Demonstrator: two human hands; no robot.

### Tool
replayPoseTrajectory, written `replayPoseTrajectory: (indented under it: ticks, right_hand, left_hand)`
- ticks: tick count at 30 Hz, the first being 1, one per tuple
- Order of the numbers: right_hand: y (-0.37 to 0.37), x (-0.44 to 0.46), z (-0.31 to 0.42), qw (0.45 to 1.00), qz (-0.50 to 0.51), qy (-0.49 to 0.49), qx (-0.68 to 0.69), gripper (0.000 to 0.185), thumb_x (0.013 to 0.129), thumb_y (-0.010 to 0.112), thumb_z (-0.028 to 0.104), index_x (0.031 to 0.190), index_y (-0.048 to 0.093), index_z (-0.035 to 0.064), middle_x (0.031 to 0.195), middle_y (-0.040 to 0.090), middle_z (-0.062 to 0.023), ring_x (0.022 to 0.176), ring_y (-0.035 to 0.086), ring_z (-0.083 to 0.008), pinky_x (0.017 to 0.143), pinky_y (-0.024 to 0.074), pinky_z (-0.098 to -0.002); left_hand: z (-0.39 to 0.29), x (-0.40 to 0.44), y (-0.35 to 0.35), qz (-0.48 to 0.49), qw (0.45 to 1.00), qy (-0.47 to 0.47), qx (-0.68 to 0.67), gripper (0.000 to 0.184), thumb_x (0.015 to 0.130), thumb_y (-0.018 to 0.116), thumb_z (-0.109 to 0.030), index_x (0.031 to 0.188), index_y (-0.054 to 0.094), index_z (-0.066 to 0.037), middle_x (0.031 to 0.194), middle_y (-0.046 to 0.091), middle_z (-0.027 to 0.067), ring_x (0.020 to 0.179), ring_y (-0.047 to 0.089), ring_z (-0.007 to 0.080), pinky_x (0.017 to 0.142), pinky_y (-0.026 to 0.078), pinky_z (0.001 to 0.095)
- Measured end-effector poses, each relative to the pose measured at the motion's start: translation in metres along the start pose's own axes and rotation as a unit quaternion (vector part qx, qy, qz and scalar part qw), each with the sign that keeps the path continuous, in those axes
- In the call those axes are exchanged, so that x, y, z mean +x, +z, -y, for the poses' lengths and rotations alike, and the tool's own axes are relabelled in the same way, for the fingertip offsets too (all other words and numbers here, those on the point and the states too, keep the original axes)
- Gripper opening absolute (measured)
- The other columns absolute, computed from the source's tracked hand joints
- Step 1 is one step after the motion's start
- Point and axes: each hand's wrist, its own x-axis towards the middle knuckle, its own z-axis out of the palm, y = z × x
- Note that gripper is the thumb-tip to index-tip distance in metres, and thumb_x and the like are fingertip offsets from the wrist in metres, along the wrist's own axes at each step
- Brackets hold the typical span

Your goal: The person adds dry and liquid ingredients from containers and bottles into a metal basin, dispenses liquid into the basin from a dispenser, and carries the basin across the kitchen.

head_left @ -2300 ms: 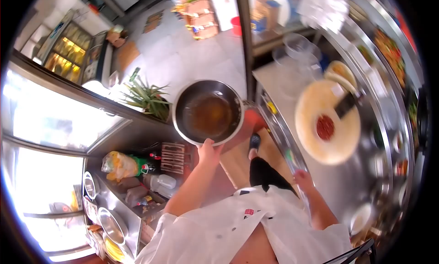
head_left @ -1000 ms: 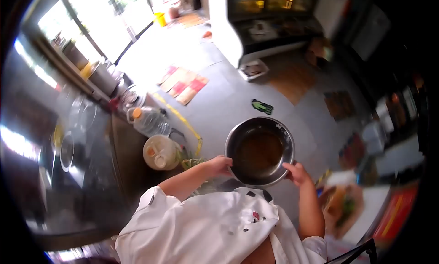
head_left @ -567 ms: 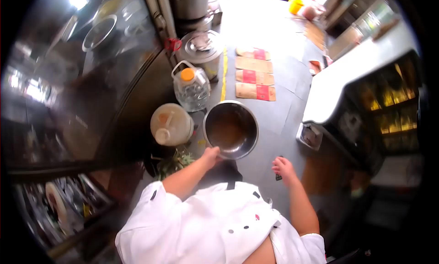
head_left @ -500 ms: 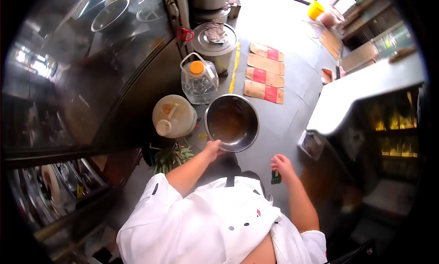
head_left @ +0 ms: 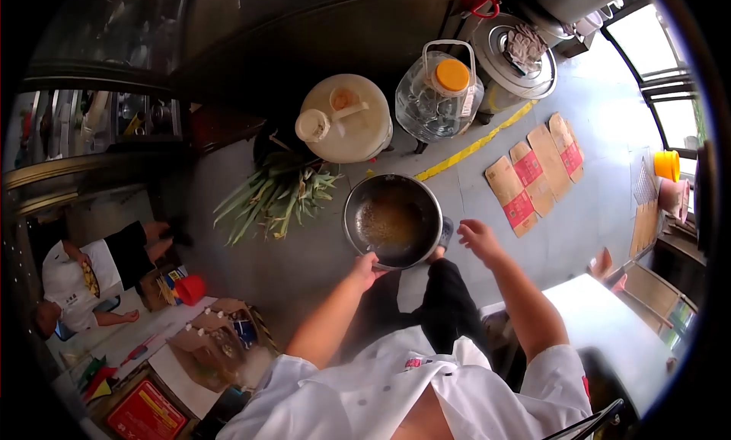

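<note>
My left hand (head_left: 368, 269) grips the near rim of a deep stainless steel bowl (head_left: 427, 208), fingers closed on its edge. The bowl hangs in front of my legs above the floor, and a thin brownish layer covers its bottom. To the right of the bowl, my right hand (head_left: 481, 240) is held out with nothing in it, its fingers loosely bent and apart. Beyond the bowl are a white plastic jug (head_left: 358, 131) and a clear jar with an orange lid (head_left: 434, 97). Long green leaves (head_left: 285, 192) lie to the left on the floor.
Flattened cardboard (head_left: 544, 169) lies on the floor past a yellow line (head_left: 476, 144). A lidded drum (head_left: 537, 78) stands at the back. On the right is a white counter (head_left: 609, 326). At the left are another person (head_left: 95, 268), a red bucket (head_left: 190, 289) and an open carton (head_left: 217, 345).
My view has turned left, so the jug, jar and cardboard sit further right. The leaves show more fully, and another person has come into view. My left hand still holds the bowl.
</note>
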Motion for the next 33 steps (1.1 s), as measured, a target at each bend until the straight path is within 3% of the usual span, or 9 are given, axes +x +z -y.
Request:
replayPoseTrajectory:
  ticks: [3,6,13,16,20,24,27,30,33]
  right_hand:
    - [0.024,0.063,-0.001,0.998,0.041,-0.008,-0.043,0.041,0.100,0.060,0.028,0.126,0.062,-0.0032,0.105,0.071,-0.0114,0.085,0.068,-0.0188,0.076,0.0545,-0.0324]
    - [0.070,0.150,-0.005,0.992,0.067,-0.057,-0.091,0.042,0.099,0.060,0.028,0.127,0.062,-0.0033,0.105,0.071,-0.0125,0.084,0.070,-0.0202,0.077,0.0550,-0.0333]
    - [0.177,0.322,-0.023,0.984,0.062,-0.136,-0.101,0.050,0.100,0.058,0.028,0.140,0.052,-0.0023,0.110,0.070,-0.0134,0.081,0.071,-0.0190,0.074,0.0551,-0.0315]
    - [0.198,0.373,-0.028,0.973,0.099,-0.191,-0.086,0.051,0.100,0.058,0.027,0.141,0.051,-0.0018,0.109,0.069,-0.0119,0.080,0.069,-0.0172,0.072,0.0543,-0.0304]
    - [0.211,0.413,-0.036,0.949,0.158,-0.246,-0.120,0.041,0.100,0.059,0.026,0.131,0.060,-0.0027,0.102,0.068,-0.0078,0.076,0.064,-0.0141,0.070,0.0526,-0.0297]
    - [0.208,0.439,-0.045,0.930,0.153,-0.297,-0.154,0.030,0.098,0.065,0.019,0.120,0.068,-0.0014,0.093,0.070,-0.0040,0.076,0.060,-0.0125,0.071,0.0512,-0.0279]
    - [0.215,0.443,-0.041,0.938,0.214,-0.237,-0.139,0.029,0.096,0.068,0.018,0.118,0.070,0.0004,0.091,0.070,-0.0023,0.077,0.060,-0.0117,0.070,0.0506,-0.0271]
    - [0.215,0.436,-0.037,0.954,0.205,-0.199,-0.096,0.026,0.094,0.070,0.017,0.116,0.071,0.0031,0.092,0.067,0.0013,0.079,0.059,-0.0094,0.069,0.0487,-0.0243]
    - [0.215,0.429,-0.023,0.960,0.212,-0.159,-0.091,0.026,0.093,0.072,0.019,0.113,0.073,0.0023,0.094,0.070,-0.0004,0.078,0.059,-0.0108,0.068,0.0496,-0.0267]
  left_hand:
    - [0.018,0.030,-0.023,-0.039,0.996,-0.010,-0.080,0.029,0.083,0.050,-0.003,0.110,0.051,0.006,0.119,0.060,0.0231,0.109,0.064,0.0400,0.100,0.053,0.0550]
    - [0.038,0.107,-0.067,-0.042,0.993,0.014,-0.107,0.025,0.083,0.052,-0.005,0.106,0.054,0.002,0.112,0.062,0.0199,0.104,0.065,0.0372,0.095,0.055,0.0526]
    - [0.023,0.237,-0.118,-0.053,0.996,0.063,-0.017,0.015,0.084,0.058,-0.009,0.098,0.055,-0.006,0.096,0.059,0.0096,0.087,0.064,0.0267,0.075,0.058,0.0447]
    - [0.004,0.272,-0.125,-0.016,0.993,0.106,0.055,0.015,0.084,0.057,-0.009,0.099,0.055,-0.005,0.095,0.063,0.0109,0.089,0.067,0.0286,0.078,0.059,0.0480]
    - [-0.011,0.311,-0.123,0.013,0.988,0.145,0.040,0.015,0.087,0.057,-0.007,0.102,0.055,-0.006,0.094,0.062,0.0084,0.086,0.067,0.0283,0.076,0.060,0.0496]
    - [-0.032,0.324,-0.112,0.008,0.988,0.142,0.060,0.017,0.086,0.056,-0.005,0.103,0.058,-0.004,0.096,0.065,0.0104,0.085,0.069,0.0281,0.076,0.061,0.0505]
    - [-0.034,0.327,-0.111,-0.009,0.982,0.173,0.073,0.016,0.086,0.055,-0.004,0.102,0.058,-0.001,0.095,0.065,0.0116,0.081,0.069,0.0277,0.071,0.062,0.0501]
    - [-0.032,0.327,-0.112,-0.026,0.983,0.173,0.047,0.015,0.086,0.055,-0.004,0.100,0.058,-0.001,0.092,0.063,0.0108,0.079,0.068,0.0273,0.070,0.062,0.0504]
    - [-0.023,0.335,-0.116,-0.027,0.985,0.167,0.034,0.014,0.085,0.056,-0.003,0.100,0.057,-0.002,0.090,0.061,0.0098,0.078,0.067,0.0271,0.069,0.062,0.0504]
